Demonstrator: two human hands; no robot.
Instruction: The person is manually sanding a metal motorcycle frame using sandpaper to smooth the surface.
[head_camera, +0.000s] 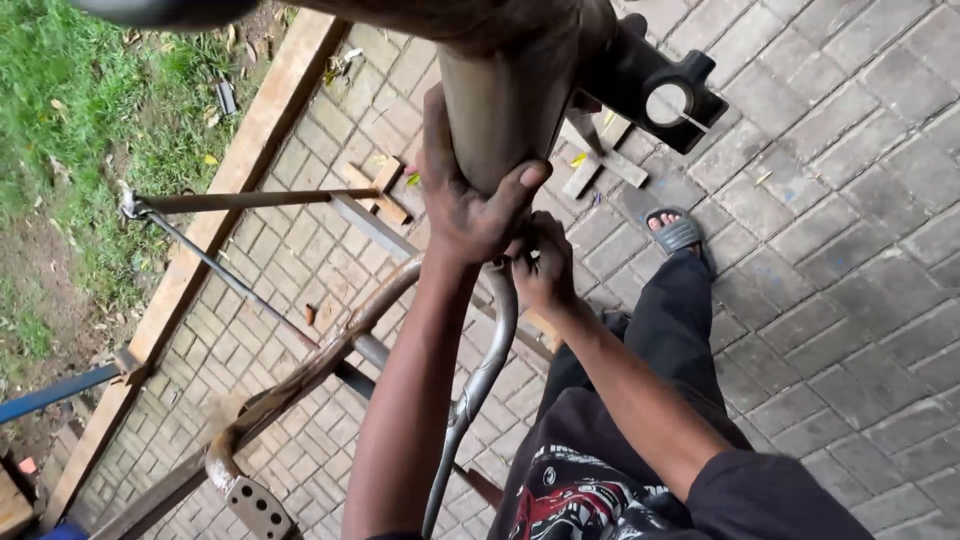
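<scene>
The left hand (468, 195) is closing around the lower end of the thick bare-metal frame tube (500, 100), thumb across its front, while the right hand (545, 268) is curling its fingers at the joint just below, where the thinner curved tube (480, 380) is meeting it above the brick paving (850, 300); judging by this, a steadying-and-fitting step at the joint is in hand. Any next move is calling for a firm brace on the frame tube. The joint itself, and whatever the right hand is pinching, are hidden behind the fingers.
</scene>
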